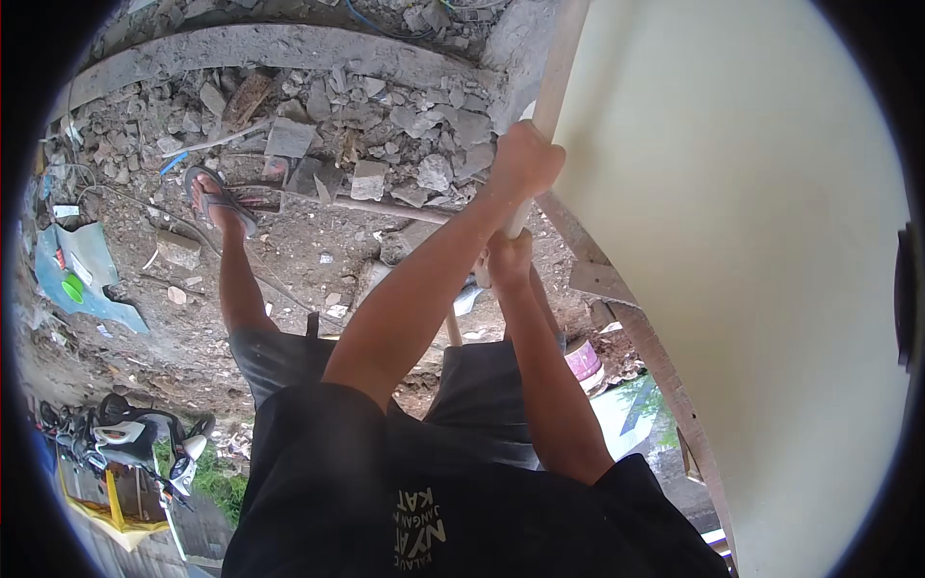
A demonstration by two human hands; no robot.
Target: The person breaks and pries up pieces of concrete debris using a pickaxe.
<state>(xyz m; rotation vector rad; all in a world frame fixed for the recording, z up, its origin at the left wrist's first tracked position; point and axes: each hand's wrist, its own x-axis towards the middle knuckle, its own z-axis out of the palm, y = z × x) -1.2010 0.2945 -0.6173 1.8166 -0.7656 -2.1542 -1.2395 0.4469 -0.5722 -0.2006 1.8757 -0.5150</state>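
Observation:
My left hand (525,159) is closed around a pale wooden pole (557,67) that runs up along the edge of a cream wall (752,241). My right hand (506,258) grips the same pole lower down, just below the left hand. Both arms reach forward from my black shirt (424,501). My left leg stretches out over the ground, with a sandalled foot (217,197) resting near the rubble. The pole's lower end passes behind my arms and is mostly hidden.
Broken concrete rubble (385,125) and a concrete beam (270,43) cover the dirt ground ahead. A wooden plank (636,328) runs along the wall's foot. A pink bucket (583,358), a blue sheet (82,275) and a parked motorcycle (145,433) lie lower down.

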